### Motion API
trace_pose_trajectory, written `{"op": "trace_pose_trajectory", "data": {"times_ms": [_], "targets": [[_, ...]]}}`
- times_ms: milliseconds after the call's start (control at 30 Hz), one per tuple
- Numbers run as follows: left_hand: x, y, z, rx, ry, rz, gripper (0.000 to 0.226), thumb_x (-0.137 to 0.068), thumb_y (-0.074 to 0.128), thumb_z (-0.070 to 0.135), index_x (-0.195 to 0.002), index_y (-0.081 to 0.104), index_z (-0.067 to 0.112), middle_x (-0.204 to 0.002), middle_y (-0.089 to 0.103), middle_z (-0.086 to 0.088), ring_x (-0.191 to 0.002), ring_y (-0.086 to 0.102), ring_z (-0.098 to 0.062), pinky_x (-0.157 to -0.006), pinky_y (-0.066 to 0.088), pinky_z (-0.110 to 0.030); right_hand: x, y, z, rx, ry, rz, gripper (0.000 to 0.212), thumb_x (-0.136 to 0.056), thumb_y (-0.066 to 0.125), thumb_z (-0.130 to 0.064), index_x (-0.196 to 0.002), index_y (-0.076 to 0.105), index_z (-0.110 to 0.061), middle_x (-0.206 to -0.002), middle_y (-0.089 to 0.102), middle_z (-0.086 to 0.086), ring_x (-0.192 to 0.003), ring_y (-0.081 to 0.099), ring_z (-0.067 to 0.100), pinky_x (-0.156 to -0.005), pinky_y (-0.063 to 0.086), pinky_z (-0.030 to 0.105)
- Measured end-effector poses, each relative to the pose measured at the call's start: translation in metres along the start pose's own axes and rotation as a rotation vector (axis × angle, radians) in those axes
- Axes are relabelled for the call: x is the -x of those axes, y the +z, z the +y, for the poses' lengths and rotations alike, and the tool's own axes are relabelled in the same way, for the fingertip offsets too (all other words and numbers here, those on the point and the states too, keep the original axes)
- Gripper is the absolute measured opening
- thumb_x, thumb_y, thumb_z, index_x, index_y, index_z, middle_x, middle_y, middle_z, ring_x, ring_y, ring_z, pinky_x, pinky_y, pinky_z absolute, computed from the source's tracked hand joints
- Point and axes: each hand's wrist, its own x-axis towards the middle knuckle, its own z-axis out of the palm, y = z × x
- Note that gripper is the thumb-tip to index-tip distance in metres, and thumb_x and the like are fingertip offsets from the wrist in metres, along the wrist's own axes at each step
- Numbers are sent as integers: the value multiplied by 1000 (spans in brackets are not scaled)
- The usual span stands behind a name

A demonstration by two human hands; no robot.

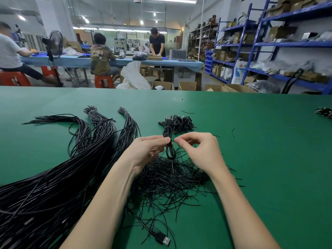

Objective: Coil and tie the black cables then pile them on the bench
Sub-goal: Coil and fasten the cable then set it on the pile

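A coiled black cable (170,151) hangs upright over the green bench (260,159). My left hand (146,150) pinches it at mid-height. My right hand (199,150) pinches a thin black tie at the coil's right side. Behind the hands lies a small pile of tied coils (179,122). Several long bundles of uncoiled black cables (59,177) spread across the left of the bench. A heap of loose thin ties (170,184) lies under my wrists.
A loose cable with a USB plug (164,240) lies near the front edge. Another small black bundle (324,112) sits at the far right. Beyond the bench are cardboard boxes, blue shelving and people at a blue table.
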Motion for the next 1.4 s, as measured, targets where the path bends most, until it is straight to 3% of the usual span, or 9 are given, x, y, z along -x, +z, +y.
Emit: {"op": "trace_pose_trajectory", "data": {"times_ms": [200, 267, 467, 667, 767, 967, 1167, 1267, 1400], "targets": [[-2, 6, -1, -30, 202, 28, 37, -72, 84, 15, -103, 74, -3, -81, 76, -4, -68, 67, -8, -70, 53, -18, 1, -2, -5, -991, 857, -298, 8, -79, 78, -11, -71, 78, -8, -72, 67, 2, -55, 57, 7, -37, 38, 11], [-2, 4, 0, -23, 207, 39, 40, -66, 85, 17, -100, 74, -3, -82, 76, -7, -69, 69, -11, -71, 55, -19, 1, 5, -4, -948, 785, -241, 6, -84, 78, -11, -77, 78, -10, -75, 70, 1, -55, 58, 6, -39, 40, 12], [-2, -3, 3, 90, 171, 68, 38, -62, 85, 20, -94, 75, 0, -78, 73, -8, -66, 67, -12, -68, 55, -18, 1, 12, -4, -218, 88, 31, 7, -87, 81, -23, -91, 82, -29, -74, 77, -11, -58, 71, 9, -55, 58, 23], [-3, -2, 1, 124, 155, 46, 44, -61, 86, 19, -96, 74, -4, -79, 70, -12, -66, 64, -14, -69, 56, -20, 2, 16, -1, 125, -229, 92, 7, -90, 77, -18, -94, 82, -20, -79, 72, -19, -78, 67, -1, -65, 48, 8], [-4, 0, -1, 42, 205, 109, 39, -68, 86, 16, -99, 74, -4, -82, 75, -11, -70, 69, -14, -70, 56, -19, 2, 18, -3, 110, -134, 71, 9, -92, 75, -18, -85, 81, -21, -70, 73, -10, -67, 67, 5, -59, 47, 11], [-3, 9, -4, -132, 281, 132, 21, -77, 84, 8, -96, 77, 2, -84, 78, -9, -76, 75, -14, -71, 57, -17, -6, -4, -11, -477, 605, -220, 6, -85, 82, -15, -85, 81, -10, -69, 73, 2, -47, 56, 5, -47, 45, 15], [-8, 10, -7, -5, 218, 161, 18, -77, 83, 5, -92, 76, -1, -68, 73, -4, -59, 67, -10, -65, 56, -16, 1, -2, -18, 244, 4, -115, 16, -87, 69, -33, -77, 80, -28, -64, 71, -16, -56, 62, 4, -58, 54, 23], [-8, 6, -8, 51, 183, 136, 22, -79, 81, 5, -97, 74, -4, -64, 71, -1, -57, 65, -8, -63, 53, -13, 0, -3, -16, 279, -9, -150, 16, -84, 64, -33, -83, 80, -30, -64, 65, -31, -53, 60, 2, -54, 49, 16], [-9, 0, -9, 115, 151, 142, 27, -79, 81, 9, -102, 73, -1, -86, 74, -10, -69, 67, -11, -73, 58, -21, -4, -1, 10, 61, 192, 73, 22, -88, 64, -20, -78, 79, -33, -64, 68, -28, -51, 61, 1, -57, 46, 10]]}}
